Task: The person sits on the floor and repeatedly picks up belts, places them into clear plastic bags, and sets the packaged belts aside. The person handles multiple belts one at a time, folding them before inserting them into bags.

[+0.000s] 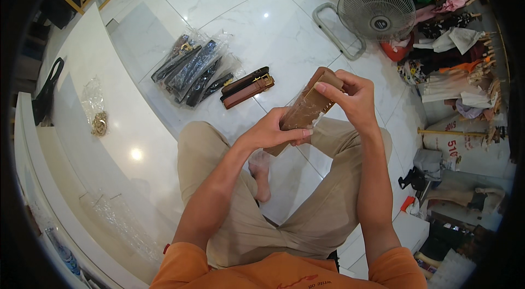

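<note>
Above my lap, both hands hold a folded brown belt, wide and leather-like, with clear plastic around part of it. It is tilted, its upper end to the right. My left hand grips the lower part, thumb across the front. At the upper end, my right hand pinches the folded edge between thumb and fingers. Beyond my left knee, two folded belts, one black and one brown, lie side by side on the tiles with gold-coloured buckles. Left of them is a pile of dark belts in clear plastic bags.
At left stands a long white counter bearing a plastic bag and a beige coil. A grey fan is on the floor at the far right, beside hanging clothes. A white sack lies right.
</note>
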Demonstrator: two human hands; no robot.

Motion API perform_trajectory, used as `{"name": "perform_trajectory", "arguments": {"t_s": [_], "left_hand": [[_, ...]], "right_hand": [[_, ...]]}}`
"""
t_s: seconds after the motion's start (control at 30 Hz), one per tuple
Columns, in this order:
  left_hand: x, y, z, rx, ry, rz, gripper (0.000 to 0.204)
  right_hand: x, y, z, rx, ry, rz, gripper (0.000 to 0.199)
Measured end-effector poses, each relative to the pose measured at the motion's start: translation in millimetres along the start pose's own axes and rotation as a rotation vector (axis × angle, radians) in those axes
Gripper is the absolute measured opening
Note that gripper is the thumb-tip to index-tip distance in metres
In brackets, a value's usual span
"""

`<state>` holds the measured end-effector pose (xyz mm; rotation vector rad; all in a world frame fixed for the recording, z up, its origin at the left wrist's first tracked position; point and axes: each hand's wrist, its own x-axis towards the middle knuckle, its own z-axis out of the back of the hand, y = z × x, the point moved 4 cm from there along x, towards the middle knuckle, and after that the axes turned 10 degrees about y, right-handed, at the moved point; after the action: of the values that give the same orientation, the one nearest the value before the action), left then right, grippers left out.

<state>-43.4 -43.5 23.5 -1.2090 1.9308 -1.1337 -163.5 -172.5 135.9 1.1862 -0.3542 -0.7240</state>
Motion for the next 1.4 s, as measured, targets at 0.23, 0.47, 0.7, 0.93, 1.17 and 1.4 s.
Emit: {"name": "perform_trajectory", "arguments": {"t_s": [0.23, 0.47, 0.7, 0.93, 1.17, 1.4], "left_hand": [[-3, -7, -4, -0.17, 0.119, 0.033, 0.032], [-12, -6, -13, -0.205, 0.355, 0.113, 0.038], [-7, -11, -7, -0.177, 0.123, -0.007, 0.038], [-6, -8, -7, -0.165, 0.168, 0.063, 0.033], [-11, -7, -9, -0.193, 0.239, 0.129, 0.041], [-10, -9, -10, -0.214, 0.2, 0.101, 0.041]], "right_hand": [[-2, 5, 3, 0.02, -0.112, -0.001, 0.024], [-4, 7, 1, 0.038, -0.105, 0.03, 0.019], [-2, 7, 3, 0.104, -0.119, -0.007, 0.018], [0, 2, 1, 0.105, -0.11, 0.085, 0.018], [1, 2, 3, 0.151, -0.096, 0.117, 0.018], [1, 2, -7, -0.083, 0.095, 0.129, 0.024]]}}
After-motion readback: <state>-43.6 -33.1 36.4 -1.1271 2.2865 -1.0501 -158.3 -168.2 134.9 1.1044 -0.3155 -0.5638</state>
